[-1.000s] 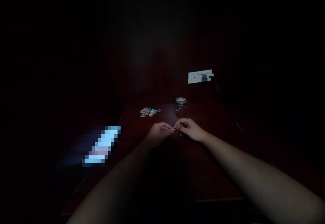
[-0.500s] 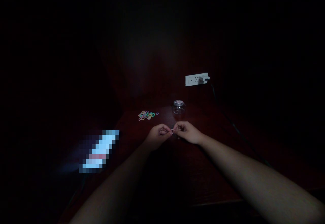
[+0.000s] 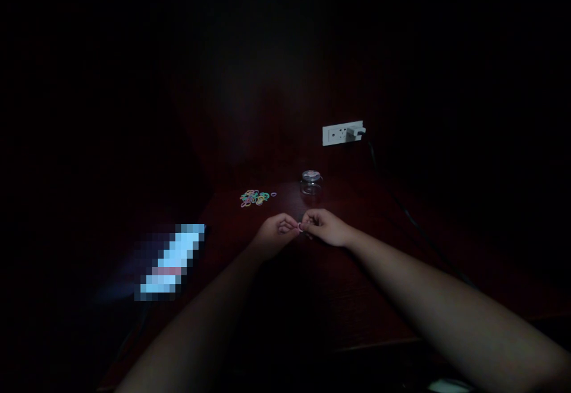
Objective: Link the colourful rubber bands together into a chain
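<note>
A small pale pink hair band [image 3: 300,226] is pinched between the fingertips of both hands, above the dark red-brown table [image 3: 330,298]. My left hand [image 3: 277,232] grips its left side, with thumb and fingers pressed together. On the other side my right hand [image 3: 326,226] is closed on the band with thumb and forefinger. Beyond my left hand lies a loose pile of colourful hair bands [image 3: 254,198], and a single purplish band [image 3: 273,194] rests just to its right. A clear jar [image 3: 311,185] with a lid stands behind my right hand.
A bright, blurred-out screen [image 3: 172,262] lies at the left. On the back panel is a white socket plate [image 3: 342,134] with a plug in it. From there a dark cable [image 3: 408,217] runs down the right side. The surroundings are very dark.
The view has shifted slightly, so everything sits a little higher and further left. Both hands keep hold of the band, whose ring shape shows more clearly now.
</note>
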The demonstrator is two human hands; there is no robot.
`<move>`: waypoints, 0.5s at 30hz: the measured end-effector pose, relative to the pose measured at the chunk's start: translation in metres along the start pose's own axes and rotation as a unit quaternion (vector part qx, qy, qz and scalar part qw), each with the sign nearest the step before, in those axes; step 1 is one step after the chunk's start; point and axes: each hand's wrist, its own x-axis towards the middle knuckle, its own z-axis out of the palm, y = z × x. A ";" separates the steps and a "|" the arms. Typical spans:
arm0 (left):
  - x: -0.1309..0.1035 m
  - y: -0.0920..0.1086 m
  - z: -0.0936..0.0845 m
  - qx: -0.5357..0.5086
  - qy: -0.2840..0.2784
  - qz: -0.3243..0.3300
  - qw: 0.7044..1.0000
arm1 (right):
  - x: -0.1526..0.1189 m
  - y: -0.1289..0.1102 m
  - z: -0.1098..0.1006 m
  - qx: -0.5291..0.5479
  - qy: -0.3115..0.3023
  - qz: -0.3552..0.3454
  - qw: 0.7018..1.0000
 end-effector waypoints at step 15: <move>-0.001 0.000 0.002 -0.020 -0.012 -0.025 0.999 | 0.001 0.004 0.001 -0.004 0.006 -0.022 1.000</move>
